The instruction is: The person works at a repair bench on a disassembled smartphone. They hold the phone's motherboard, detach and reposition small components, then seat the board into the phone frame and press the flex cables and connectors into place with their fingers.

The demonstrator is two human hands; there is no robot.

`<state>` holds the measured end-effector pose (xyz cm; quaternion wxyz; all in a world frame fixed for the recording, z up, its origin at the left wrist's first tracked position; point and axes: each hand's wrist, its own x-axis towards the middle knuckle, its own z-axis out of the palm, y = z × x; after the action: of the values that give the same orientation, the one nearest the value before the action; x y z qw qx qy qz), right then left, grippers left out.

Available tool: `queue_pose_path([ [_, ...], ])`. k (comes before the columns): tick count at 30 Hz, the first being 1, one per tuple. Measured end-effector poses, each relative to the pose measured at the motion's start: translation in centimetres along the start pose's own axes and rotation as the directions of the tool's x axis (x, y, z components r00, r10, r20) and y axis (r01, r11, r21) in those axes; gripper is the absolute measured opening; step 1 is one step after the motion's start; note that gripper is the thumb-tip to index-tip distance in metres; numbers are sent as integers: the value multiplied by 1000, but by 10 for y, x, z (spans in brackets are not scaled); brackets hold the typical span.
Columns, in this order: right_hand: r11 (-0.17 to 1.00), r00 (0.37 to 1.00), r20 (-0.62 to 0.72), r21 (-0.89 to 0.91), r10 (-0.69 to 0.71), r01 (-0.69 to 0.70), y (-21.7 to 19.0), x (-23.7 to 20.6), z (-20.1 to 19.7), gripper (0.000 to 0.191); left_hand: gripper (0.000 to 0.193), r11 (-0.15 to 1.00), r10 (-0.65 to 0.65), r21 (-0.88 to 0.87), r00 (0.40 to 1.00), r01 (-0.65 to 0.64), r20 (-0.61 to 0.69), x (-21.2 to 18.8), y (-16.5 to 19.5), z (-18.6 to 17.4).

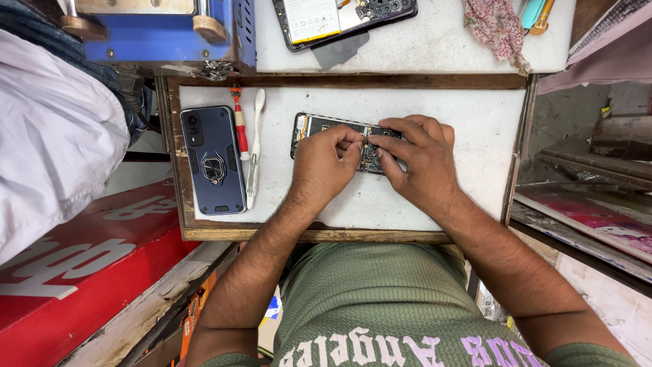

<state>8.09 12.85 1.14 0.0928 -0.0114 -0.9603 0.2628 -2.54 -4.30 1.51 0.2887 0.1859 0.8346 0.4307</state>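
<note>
An opened phone (314, 126) with its back cover off lies on the white work mat (448, 115), circuit boards showing. My left hand (324, 165) rests on its middle, fingertips pinched together on a small part inside. My right hand (415, 162) covers the phone's right end, its fingers pressing on the same spot from the other side. The two hands meet at the fingertips; what they pinch is too small to tell.
A dark blue phone in a ring-holder case (212, 160) lies at the mat's left, beside a red-handled screwdriver (239, 124) and a white pry tool (255, 146). Another opened phone (339, 19) and a patterned cloth (496, 27) sit on the far shelf. A blue machine (163, 37) stands far left.
</note>
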Motion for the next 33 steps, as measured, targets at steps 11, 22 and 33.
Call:
queue_pose_path([
  [11, 1000, 1000, 12, 6, 10, -11, 0, 0, -1, 26, 10, 1000, 7, -8, 1000, -7, -23, -1, 2, 2],
  [22, 999, 1000, -7, 31, 23, -23, 1, 1, -1, 22, 10, 999, 25, -29, 999, -26, -42, -1, 1, 3],
  [33, 993, 998, -19, 103, 54, -52, 2, 2, -4, 21, 11, 999, 21, -28, 999, -22, -28, -4, 2, 1],
])
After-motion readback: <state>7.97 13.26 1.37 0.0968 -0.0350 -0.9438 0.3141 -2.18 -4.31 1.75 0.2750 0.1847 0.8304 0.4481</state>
